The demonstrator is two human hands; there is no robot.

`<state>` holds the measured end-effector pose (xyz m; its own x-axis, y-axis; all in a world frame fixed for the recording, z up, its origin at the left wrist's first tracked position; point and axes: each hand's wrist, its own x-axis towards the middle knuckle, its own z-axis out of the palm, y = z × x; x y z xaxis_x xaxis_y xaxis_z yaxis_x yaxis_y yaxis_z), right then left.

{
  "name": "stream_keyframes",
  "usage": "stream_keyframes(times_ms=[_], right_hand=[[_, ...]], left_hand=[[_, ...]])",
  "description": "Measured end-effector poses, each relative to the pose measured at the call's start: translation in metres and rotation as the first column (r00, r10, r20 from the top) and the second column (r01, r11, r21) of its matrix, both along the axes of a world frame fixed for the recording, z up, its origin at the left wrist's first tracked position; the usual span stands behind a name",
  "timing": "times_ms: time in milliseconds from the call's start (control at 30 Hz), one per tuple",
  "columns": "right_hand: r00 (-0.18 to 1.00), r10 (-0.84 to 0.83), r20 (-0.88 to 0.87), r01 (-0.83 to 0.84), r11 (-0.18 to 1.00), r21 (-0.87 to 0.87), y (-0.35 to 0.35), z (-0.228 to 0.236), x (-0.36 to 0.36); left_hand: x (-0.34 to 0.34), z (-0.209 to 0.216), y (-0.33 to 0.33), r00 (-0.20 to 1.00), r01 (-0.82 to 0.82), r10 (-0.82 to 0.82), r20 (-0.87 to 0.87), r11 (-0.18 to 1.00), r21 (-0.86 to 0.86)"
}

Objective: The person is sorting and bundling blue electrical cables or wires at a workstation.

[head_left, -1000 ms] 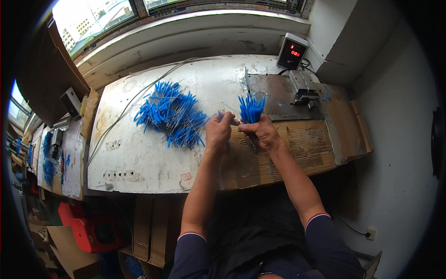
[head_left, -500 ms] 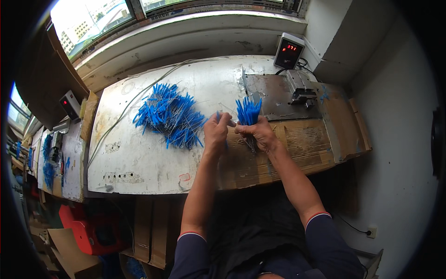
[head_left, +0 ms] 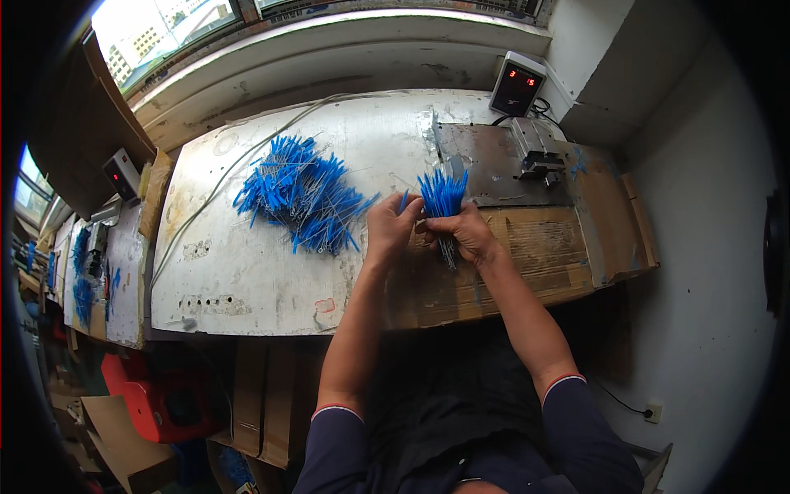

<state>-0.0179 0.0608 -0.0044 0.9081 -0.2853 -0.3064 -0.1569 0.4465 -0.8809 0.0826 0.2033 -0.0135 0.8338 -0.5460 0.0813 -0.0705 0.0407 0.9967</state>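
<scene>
A bundle of thin metal wires with blue tips (head_left: pixel 443 194) stands upright in my right hand (head_left: pixel 469 232), whose fingers wrap round its wire shanks. Close beside it on the left, my left hand (head_left: pixel 390 226) is closed in a pinch on a blue-tipped wire (head_left: pixel 403 201), and its fingertips almost meet those of the right hand. Farther left on the white tabletop (head_left: pixel 247 284) lies a loose, tangled pile of the same blue-tipped wires (head_left: pixel 300 193). Some of them point toward my left hand.
A metal fixture (head_left: pixel 539 154) sits on a steel plate (head_left: pixel 481 160) at the back right, near a red-lit digital counter (head_left: pixel 517 85). Cardboard (head_left: pixel 527 255) covers the front right. A cable (head_left: pixel 216 198) crosses the tabletop. A red stool (head_left: pixel 164 403) stands below left.
My left hand has shifted slightly, and a blue tip now shows upright above its fingers. The right hand still grips the bundle. The counter's lit digits have changed.
</scene>
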Motion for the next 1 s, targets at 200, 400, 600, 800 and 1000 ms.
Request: stream_keyframes(times_ms=[200, 400, 600, 800, 1000], right_hand=[[0.999, -0.017, 0.038, 0.02, 0.998, -0.059, 0.007, 0.0, 0.0], [0.998, -0.061, 0.028, 0.057, 0.987, 0.149, -0.001, 0.0, -0.008], [0.975, -0.214, 0.065, 0.142, 0.814, 0.563, -0.018, -0.023, -0.008], [0.943, -0.321, 0.083, 0.187, 0.721, 0.667, -0.02, -0.034, -0.001], [0.91, -0.399, 0.116, 0.206, 0.675, 0.708, -0.024, -0.02, 0.007]], left_hand=[[0.003, -0.008, -0.004, 1.0, -0.008, 0.007, 0.02, 1.0, 0.028], [0.016, -0.011, 0.002, 0.934, -0.156, 0.027, -0.356, 0.927, -0.34], [0.009, -0.002, 0.001, 0.961, -0.205, 0.081, -0.265, 0.849, -0.487], [-0.017, 0.008, -0.003, 0.886, -0.135, 0.214, 0.411, 0.968, -0.213], [-0.027, 0.006, -0.005, 0.763, -0.052, 0.143, 0.63, 0.986, -0.16]])
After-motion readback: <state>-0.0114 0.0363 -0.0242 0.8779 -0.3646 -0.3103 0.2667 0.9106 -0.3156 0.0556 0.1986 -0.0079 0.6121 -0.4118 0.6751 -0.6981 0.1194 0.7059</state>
